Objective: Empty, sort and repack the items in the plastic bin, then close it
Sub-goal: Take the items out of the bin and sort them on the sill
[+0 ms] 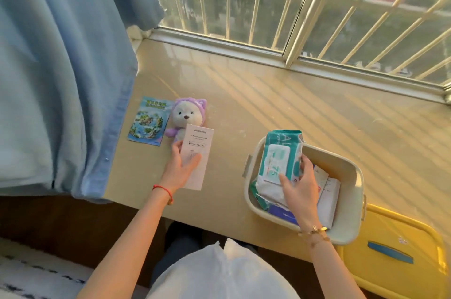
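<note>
Sunny window ledge, beige stone surface [280, 108], emptying about half done.

Out so far: a blue illustrated card [148, 121], a small white plush toy in a purple hood [183, 115] and a long white printed paper slip [197, 154], which the left hand [181, 167] is pressing flat with fingers spread. The right hand [299, 189] grips a teal-and-white wet wipes pack [280, 157], tilted up over the cream plastic bin [351, 191] that sits on the surface to the right. Envelopes and packets are still in the bin, so I'd say more emptying, then sorting, repacking and the yellow plastic lid [395, 250] beside it.
</note>
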The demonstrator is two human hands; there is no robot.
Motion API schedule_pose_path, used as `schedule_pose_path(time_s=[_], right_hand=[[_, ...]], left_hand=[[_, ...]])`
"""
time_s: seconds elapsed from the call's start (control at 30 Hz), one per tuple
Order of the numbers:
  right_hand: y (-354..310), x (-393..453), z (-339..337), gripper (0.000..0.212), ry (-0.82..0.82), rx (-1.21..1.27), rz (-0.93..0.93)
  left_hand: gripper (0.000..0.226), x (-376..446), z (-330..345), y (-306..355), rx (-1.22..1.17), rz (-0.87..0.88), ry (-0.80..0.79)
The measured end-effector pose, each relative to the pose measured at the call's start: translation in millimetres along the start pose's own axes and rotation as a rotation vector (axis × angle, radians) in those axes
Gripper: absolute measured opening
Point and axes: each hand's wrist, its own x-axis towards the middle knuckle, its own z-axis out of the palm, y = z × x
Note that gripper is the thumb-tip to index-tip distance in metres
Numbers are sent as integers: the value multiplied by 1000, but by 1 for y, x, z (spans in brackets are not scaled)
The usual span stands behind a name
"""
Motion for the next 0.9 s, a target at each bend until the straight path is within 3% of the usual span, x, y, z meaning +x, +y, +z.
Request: schedule_pose_path(time_s=[0.2, 0.43, 0.63, 0.9], right_hand=[[-74, -36, 71, 61, -65, 123, -50], [-104, -88, 219, 61, -240, 328, 256], [-78, -108, 297, 59, -254, 288, 383], [-47, -97, 344, 60, -292, 212, 418]], left_hand=[[54, 18, -105, -38, 29, -20, 35], [56, 47, -189, -110, 70, -144, 12], [57, 75, -212, -166, 139, -239, -94], [57, 107, -204, -210, 238, -299, -141]])
